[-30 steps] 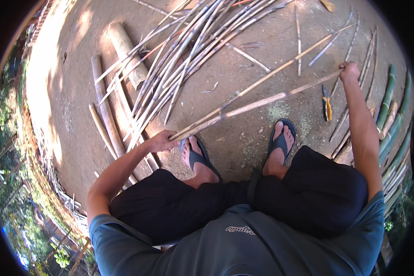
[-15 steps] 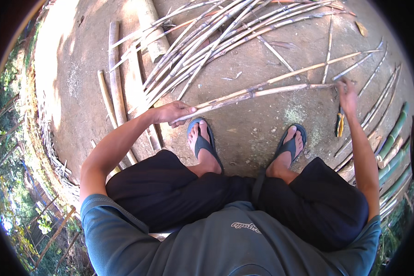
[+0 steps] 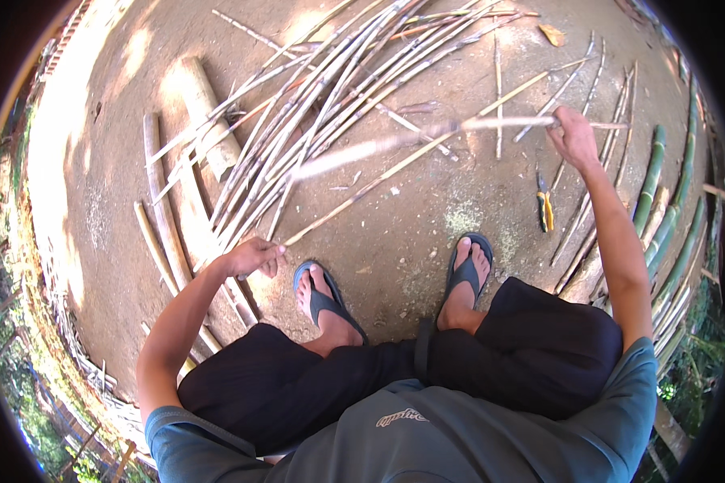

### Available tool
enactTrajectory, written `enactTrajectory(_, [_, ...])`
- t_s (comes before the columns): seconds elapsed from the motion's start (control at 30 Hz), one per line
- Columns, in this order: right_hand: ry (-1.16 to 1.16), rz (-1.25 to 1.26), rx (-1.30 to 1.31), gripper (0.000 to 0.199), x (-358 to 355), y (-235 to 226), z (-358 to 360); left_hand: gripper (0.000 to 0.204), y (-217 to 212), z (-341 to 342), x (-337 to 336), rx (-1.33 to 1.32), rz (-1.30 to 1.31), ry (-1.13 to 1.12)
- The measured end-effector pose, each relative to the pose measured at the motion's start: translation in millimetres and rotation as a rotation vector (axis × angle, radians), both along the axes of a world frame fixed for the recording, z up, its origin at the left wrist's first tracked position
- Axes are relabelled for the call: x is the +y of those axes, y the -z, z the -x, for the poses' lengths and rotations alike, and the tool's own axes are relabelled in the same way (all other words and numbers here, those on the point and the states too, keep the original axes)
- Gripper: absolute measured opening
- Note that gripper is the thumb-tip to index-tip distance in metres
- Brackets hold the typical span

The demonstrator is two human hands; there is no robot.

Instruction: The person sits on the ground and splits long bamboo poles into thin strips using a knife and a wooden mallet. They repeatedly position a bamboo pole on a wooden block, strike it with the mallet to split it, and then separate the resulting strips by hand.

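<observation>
- Right hand [image 3: 573,135] closed around the far end of a thin bamboo strip [image 3: 427,135], held raised above the dirt ground [image 3: 395,233]; strip blurred along its length, likely in motion.
- Left hand [image 3: 250,258] loosely curled, fingertips pinching the near end of another long bamboo strip [image 3: 395,165] that slants up to the right across the ground.
- Both ends gripped wide apart, probably to keep the long strips controlled and clear of the sandalled feet [image 3: 322,298].
- Pile of split bamboo strips [image 3: 322,105] fanned out ahead, within reach.
- Yellow-handled knife [image 3: 544,203] lying on the ground just below the right hand, untouched.
- Green bamboo poles [image 3: 660,185] stacked along the right edge.
</observation>
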State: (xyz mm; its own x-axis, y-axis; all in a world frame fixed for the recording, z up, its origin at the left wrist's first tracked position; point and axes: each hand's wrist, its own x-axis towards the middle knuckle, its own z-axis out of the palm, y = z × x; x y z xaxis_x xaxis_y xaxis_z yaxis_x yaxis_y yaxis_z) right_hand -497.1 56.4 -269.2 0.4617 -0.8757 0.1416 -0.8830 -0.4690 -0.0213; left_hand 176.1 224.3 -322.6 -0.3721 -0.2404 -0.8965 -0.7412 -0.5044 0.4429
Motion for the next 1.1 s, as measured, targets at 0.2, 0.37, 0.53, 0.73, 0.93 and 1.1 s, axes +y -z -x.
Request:
enactTrajectory(0.2, [0.761, 0.236, -0.239, 0.040, -67.7, -92.5, 14.6, 0.050, -7.9, -0.3, 11.7, 0.021, 0.009, -0.175])
enactTrajectory(0.37, [0.670, 0.027, -1.138, 0.038, -102.5, -130.1, 47.3, 0.042, -2.6, 33.1, -10.0, 0.149, 0.022, -0.285])
enactTrajectory(0.53, [0.670, -0.641, -1.623, 0.029, -66.7, -70.4, -73.7, 0.043, -13.5, 51.5, -38.1, 0.204, -0.041, -0.258])
enactTrajectory(0.73, [0.738, -1.201, -1.602, 0.026, 12.4, -8.6, -155.9, 0.044, -27.3, 91.2, -67.0, 0.329, -0.079, -0.265])
enactTrajectory(0.93, [0.775, -1.289, -1.584, 0.029, 35.0, 6.9, -202.1, 0.042, -36.7, 112.0, -65.6, 0.340, -0.176, -0.266])
enactTrajectory(1.1, [0.632, -1.276, -1.709, 0.033, 46.6, 35.2, -209.4, 0.043, -45.2, 127.0, -61.2, 0.453, -0.321, -0.325])
